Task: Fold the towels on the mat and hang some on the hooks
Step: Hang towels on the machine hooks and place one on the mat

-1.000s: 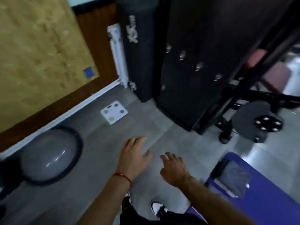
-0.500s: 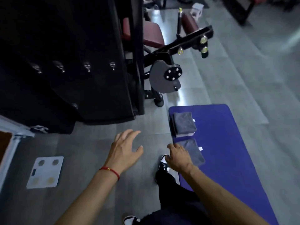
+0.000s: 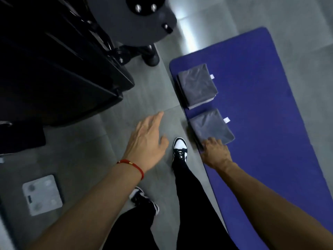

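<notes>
On the blue mat (image 3: 266,123), close to its left edge, lie two lots of folded grey towels. The far stack (image 3: 197,87) has several towels one upon another, and a small white label shows at its right side. The near folded towel (image 3: 210,128) lies just before it, apart from the stack by a narrow strip of mat, and it also has a white label at its right edge.

The right hand (image 3: 215,152) reaches down to the near corner of this near towel. Its fingertips (image 3: 211,141) lie on the edge of the cloth and are bent over it; whether this grip is already clamped on the towel or only touches it, I cannot tell, because the fingers hide the edge. The left hand (image 3: 146,141) hangs over the grey tiled floor (image 3: 90,150), well apart from the mat, with fingers stretched and spread apart and nothing in it. A red string bracelet (image 3: 132,166) is around the left wrist.

Between the two hands stands a black and white sneaker (image 3: 180,149) on the floor, just beside the mat edge, under a black trouser leg. The other sneaker (image 3: 144,200) is nearer and more to the left. A white bathroom scale (image 3: 42,194) lies on the floor at the lower left. A black gym machine (image 3: 54,60) fills the upper left, with a round grey plate (image 3: 137,22) at the top.
</notes>
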